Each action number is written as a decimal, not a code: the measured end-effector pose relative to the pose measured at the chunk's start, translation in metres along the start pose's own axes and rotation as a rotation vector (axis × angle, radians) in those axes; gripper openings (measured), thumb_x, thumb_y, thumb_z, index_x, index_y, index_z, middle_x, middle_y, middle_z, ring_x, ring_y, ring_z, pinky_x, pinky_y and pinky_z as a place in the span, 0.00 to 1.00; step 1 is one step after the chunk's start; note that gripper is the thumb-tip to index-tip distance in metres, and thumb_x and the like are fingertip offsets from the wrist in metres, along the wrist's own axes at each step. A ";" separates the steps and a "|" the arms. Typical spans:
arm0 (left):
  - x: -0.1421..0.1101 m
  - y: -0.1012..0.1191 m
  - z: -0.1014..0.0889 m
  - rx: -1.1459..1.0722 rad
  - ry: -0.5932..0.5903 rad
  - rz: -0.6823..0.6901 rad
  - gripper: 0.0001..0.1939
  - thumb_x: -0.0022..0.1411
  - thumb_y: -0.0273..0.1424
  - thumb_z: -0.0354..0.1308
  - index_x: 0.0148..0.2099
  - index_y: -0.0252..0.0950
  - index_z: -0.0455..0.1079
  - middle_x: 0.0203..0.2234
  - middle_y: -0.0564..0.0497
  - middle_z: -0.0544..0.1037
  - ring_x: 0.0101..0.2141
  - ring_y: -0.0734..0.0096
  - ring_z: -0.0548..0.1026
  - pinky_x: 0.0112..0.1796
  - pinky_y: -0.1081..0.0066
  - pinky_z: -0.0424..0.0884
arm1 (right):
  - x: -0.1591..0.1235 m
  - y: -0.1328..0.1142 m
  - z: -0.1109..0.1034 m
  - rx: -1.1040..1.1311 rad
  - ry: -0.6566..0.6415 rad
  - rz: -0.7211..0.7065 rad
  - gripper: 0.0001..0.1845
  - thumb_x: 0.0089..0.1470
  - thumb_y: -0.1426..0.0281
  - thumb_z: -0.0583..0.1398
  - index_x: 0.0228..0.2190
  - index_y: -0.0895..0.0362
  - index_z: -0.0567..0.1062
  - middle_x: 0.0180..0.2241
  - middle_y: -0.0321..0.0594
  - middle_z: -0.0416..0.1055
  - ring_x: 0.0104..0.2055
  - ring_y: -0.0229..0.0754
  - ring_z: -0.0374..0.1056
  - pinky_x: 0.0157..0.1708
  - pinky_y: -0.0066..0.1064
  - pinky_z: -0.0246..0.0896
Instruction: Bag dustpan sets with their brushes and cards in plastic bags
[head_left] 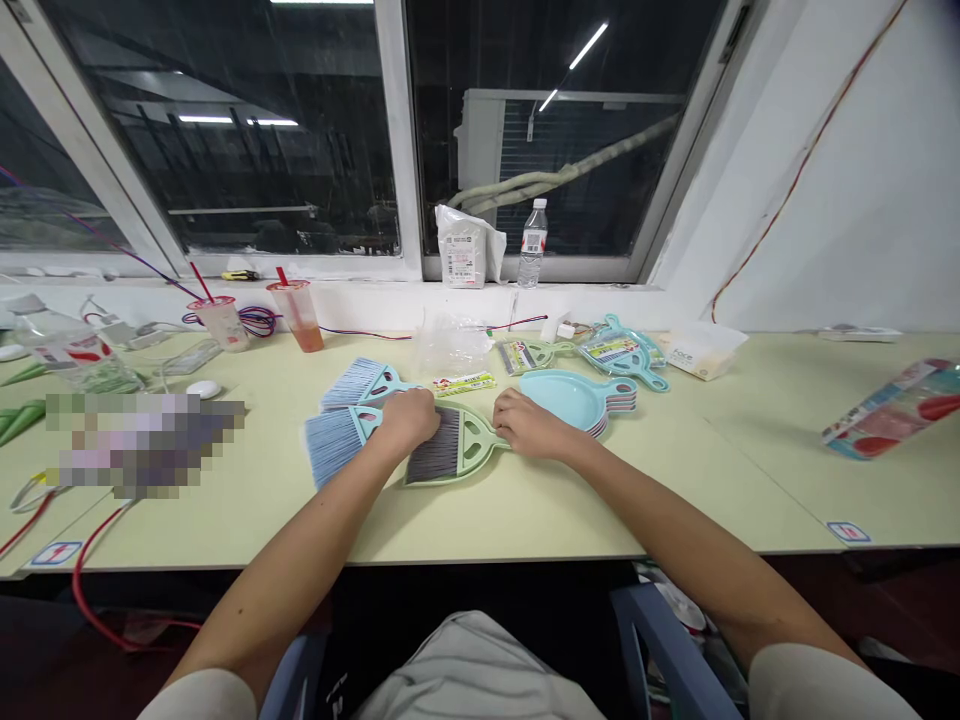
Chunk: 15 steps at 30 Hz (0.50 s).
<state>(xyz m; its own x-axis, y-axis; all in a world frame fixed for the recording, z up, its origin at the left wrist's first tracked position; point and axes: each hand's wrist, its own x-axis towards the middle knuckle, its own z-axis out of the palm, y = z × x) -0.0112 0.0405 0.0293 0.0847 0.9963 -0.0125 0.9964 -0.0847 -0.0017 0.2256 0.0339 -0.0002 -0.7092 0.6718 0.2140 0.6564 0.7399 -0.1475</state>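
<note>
A green hand brush with dark bristles lies in a green dustpan on the table. My right hand is closed at their handle end, fingers curled round it. My left hand is curled over the bristle side; whatever its fingers hold is hidden. Left of it lie two blue hand brushes, an upper brush and a lower brush, bristles pointing left. Just beyond my right hand sits a stack of dustpans with a light blue one on top.
Farther back lie a wrapped green set, wrapped blue sets, a label strip and clear plastic film. Two drink cups, including an orange one, stand back left. A tissue pack lies right; a bottle stands on the sill.
</note>
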 end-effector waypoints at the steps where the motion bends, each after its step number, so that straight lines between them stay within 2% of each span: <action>1: 0.000 0.000 0.000 0.019 0.001 -0.002 0.20 0.63 0.32 0.53 0.53 0.29 0.73 0.48 0.31 0.79 0.51 0.43 0.76 0.45 0.57 0.73 | 0.000 0.000 0.000 0.001 0.003 -0.002 0.12 0.61 0.78 0.57 0.27 0.58 0.76 0.36 0.49 0.72 0.50 0.50 0.61 0.50 0.40 0.58; 5: 0.004 0.000 0.004 0.048 0.048 -0.028 0.18 0.62 0.33 0.55 0.52 0.31 0.75 0.47 0.33 0.79 0.49 0.45 0.78 0.44 0.58 0.73 | 0.000 0.003 0.001 0.012 0.012 0.002 0.12 0.62 0.78 0.56 0.29 0.59 0.76 0.37 0.49 0.71 0.50 0.50 0.62 0.51 0.40 0.59; 9: 0.023 -0.005 0.015 -0.005 0.220 -0.044 0.16 0.67 0.32 0.50 0.49 0.34 0.76 0.43 0.37 0.80 0.45 0.51 0.78 0.43 0.61 0.72 | -0.001 0.002 0.002 0.003 0.021 0.002 0.12 0.63 0.77 0.55 0.30 0.59 0.76 0.38 0.50 0.71 0.50 0.50 0.62 0.52 0.40 0.60; 12: 0.044 -0.010 0.025 -0.016 0.313 0.077 0.18 0.68 0.32 0.48 0.49 0.36 0.78 0.44 0.38 0.80 0.48 0.52 0.75 0.46 0.61 0.70 | -0.002 0.001 0.001 0.000 0.016 0.014 0.12 0.64 0.76 0.55 0.31 0.60 0.76 0.37 0.50 0.71 0.50 0.50 0.63 0.52 0.40 0.60; 15: 0.063 -0.014 0.033 -0.027 0.304 0.202 0.20 0.69 0.35 0.48 0.52 0.40 0.79 0.44 0.39 0.80 0.50 0.52 0.73 0.52 0.59 0.66 | -0.004 0.002 0.000 -0.003 0.020 0.029 0.12 0.64 0.76 0.55 0.31 0.60 0.76 0.37 0.50 0.71 0.50 0.50 0.63 0.52 0.40 0.60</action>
<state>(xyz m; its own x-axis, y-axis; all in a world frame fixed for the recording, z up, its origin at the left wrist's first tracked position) -0.0198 0.1042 -0.0046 0.2728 0.9179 0.2881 0.9588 -0.2840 -0.0032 0.2298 0.0332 -0.0017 -0.6845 0.6920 0.2292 0.6774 0.7200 -0.1508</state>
